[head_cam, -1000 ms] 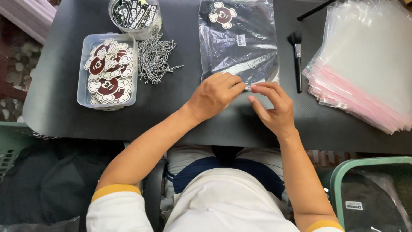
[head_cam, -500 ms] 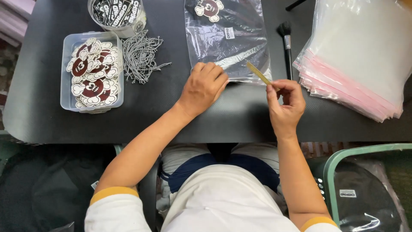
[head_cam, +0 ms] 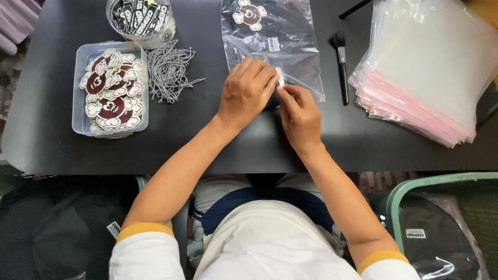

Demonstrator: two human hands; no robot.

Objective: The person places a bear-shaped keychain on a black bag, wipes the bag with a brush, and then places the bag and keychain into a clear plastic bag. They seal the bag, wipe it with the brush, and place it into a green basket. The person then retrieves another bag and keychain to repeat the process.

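Moved back down since half a second ago: right hand [head_cam: 300, 116], then lifted with a thin yellowish strip, now low at the near edge of the clear bag [head_cam: 272, 44], strip no longer in sight. Pressed flat on that same edge, left hand [head_cam: 246, 93], fingers spread and curved over the plastic, pinning it to the black table [head_cam: 207, 135]. Pinched together at the bag's mouth, right fingertips, probably on the flap, though too small to tell what sits between them. Inside the bag at its far end, one flower-shaped patch [head_cam: 250, 14]. Just right of the bag, a small brush [head_cam: 341, 59]; beyond it, a stack of clear bags [head_cam: 425, 67] overhanging the table's right edge. To the left, loose ball chains [head_cam: 168, 70], a tray of patches [head_cam: 110, 88] and a tub of labels [head_cam: 139, 18]. Bare tabletop only along the near edge.
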